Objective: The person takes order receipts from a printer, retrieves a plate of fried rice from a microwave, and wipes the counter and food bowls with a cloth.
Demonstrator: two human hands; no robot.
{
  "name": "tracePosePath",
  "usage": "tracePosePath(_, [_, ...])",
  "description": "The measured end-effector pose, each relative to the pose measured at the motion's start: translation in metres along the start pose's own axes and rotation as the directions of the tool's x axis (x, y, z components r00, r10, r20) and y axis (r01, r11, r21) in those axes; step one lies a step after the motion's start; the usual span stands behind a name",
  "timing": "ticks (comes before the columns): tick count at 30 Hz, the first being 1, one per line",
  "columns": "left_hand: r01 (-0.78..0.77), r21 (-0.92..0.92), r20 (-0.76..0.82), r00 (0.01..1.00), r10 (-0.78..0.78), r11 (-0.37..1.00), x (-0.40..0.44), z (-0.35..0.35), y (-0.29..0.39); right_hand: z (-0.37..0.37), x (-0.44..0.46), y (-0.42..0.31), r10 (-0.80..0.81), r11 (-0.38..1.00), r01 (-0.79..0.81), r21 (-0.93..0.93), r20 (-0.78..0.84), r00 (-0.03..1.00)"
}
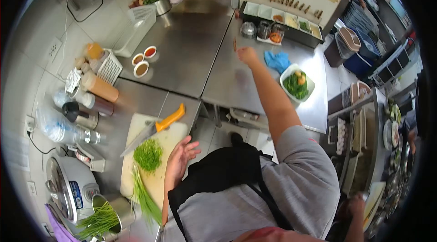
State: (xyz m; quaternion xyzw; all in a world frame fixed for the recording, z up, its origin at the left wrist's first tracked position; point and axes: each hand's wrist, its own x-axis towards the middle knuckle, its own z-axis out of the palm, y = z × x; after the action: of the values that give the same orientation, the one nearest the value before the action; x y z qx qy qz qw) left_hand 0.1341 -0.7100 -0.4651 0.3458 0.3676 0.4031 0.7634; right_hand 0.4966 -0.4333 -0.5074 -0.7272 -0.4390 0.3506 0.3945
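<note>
My left hand (183, 153) is held open, fingers apart, just right of the white cutting board (177, 130). On that board lie a knife (168, 119) with a yellow handle, a pile of chopped green herbs (148, 155) that look like chives, and a bunch of long uncut stalks (143, 192). My right arm stretches forward over the steel table, and the right hand (247, 55) is closed. At its fingertips shows a small brown clothespin (235, 45), like those on the wall. Right of this hand are a crumpled blue cloth (276, 61) and a white container of leafy greens (296, 85).
Small sauce bowls (141, 69) stand on the left table. Bottles (98, 87), a rice cooker (68, 189) and a metal pot of green stalks (120, 210) line the left side. A topping rack (314, 38) sits at the back. Another person's hand (356, 205) is at lower right.
</note>
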Motion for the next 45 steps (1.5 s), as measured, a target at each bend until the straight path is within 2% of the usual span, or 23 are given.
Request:
tracePosePath(2, [-0.002, 0.054, -0.069, 0.998, 0.006, 0.999, 0.023, 0.021, 0.005, 0.004, 0.058, 0.004, -0.152, 0.926, 0.091, -0.366, -0.142, 0.978])
tracePosePath(5, [-0.038, 0.038, -0.189, 0.981, 0.045, 0.999, 0.057, 0.051, 0.011, 0.005, 0.103, 0.001, -0.249, 0.887, 0.162, -0.433, -0.152, 0.957])
tracePosePath(8, [-0.035, 0.046, -0.263, 0.964, 0.046, 0.998, 0.085, 0.069, 0.010, 0.034, 0.181, 0.062, -0.255, 0.813, 0.195, -0.548, -0.035, 0.966])
tracePosePath(11, [-0.005, 0.048, -0.301, 0.953, 0.019, 0.999, 0.106, 0.079, 0.011, 0.011, 0.159, 0.003, -0.106, 0.910, 0.152, -0.385, 0.138, 0.985])
tracePosePath(14, [0.036, 0.086, -0.358, 0.934, -0.003, 0.996, 0.126, 0.087, 0.018, -0.046, 0.153, -0.071, -0.315, 0.925, 0.319, -0.207, 0.053, 0.948])
tracePosePath(16, [0.018, 0.105, -0.361, 0.932, 0.021, 0.994, 0.142, 0.087, 0.020, -0.075, 0.237, -0.054, -0.583, 0.805, 0.584, 0.103, -0.048, 0.811])
tracePosePath(18, [0.013, 0.117, -0.371, 0.928, 0.031, 0.993, 0.156, 0.090, 0.021, -0.146, 0.236, -0.103, -0.463, 0.878, 0.427, -0.218, -0.154, 0.873])
tracePosePath(20, [0.004, 0.130, -0.392, 0.919, 0.048, 0.992, 0.170, 0.094, 0.021, -0.188, 0.264, -0.119, -0.453, 0.878, 0.368, -0.306, -0.280, 0.847])
tracePosePath(23, [0.027, 0.135, -0.393, 0.919, 0.028, 0.991, 0.186, 0.101, 0.018, -0.217, 0.304, -0.107, -0.560, 0.779, 0.322, -0.539, -0.365, 0.744])
tracePosePath(26, [0.063, 0.147, -0.386, 0.922, -0.002, 0.987, 0.195, 0.104, 0.013, -0.222, 0.326, -0.095, -0.566, 0.742, 0.320, -0.589, -0.294, 0.771])
tracePosePath(29, [0.096, 0.175, -0.396, 0.918, -0.019, 0.980, 0.201, 0.104, 0.008, -0.217, 0.338, -0.088, -0.476, 0.726, 0.228, -0.649, -0.233, 0.848])
tracePosePath(33, [0.130, 0.206, -0.413, 0.910, -0.034, 0.970, 0.207, 0.110, 0.011, -0.217, 0.339, -0.075, -0.650, 0.638, 0.341, -0.690, -0.246, 0.719])
tracePosePath(36, [0.123, 0.230, -0.444, 0.896, -0.009, 0.965, 0.207, 0.113, 0.017, -0.249, 0.282, -0.091, -0.583, 0.645, 0.337, -0.685, -0.157, 0.797])
tracePosePath(37, [0.121, 0.213, -0.457, 0.890, -0.010, 0.969, 0.208, 0.112, 0.015, -0.262, 0.280, -0.077, -0.534, 0.582, 0.249, -0.774, -0.133, 0.835])
tracePosePath(40, [0.114, 0.173, -0.466, 0.884, -0.020, 0.978, 0.208, 0.106, 0.014, -0.282, 0.244, -0.025, -0.330, 0.485, 0.145, -0.862, -0.026, 0.944])
tracePosePath(42, [0.096, 0.164, -0.441, 0.897, -0.014, 0.982, 0.215, 0.105, 0.018, -0.280, 0.238, 0.009, -0.299, 0.466, 0.189, -0.865, 0.047, 0.953])
tracePosePath(45, [0.088, 0.250, -0.380, 0.925, 0.014, 0.964, 0.231, 0.109, 0.024, -0.275, 0.219, 0.023, -0.306, 0.452, 0.181, -0.874, 0.039, 0.951])
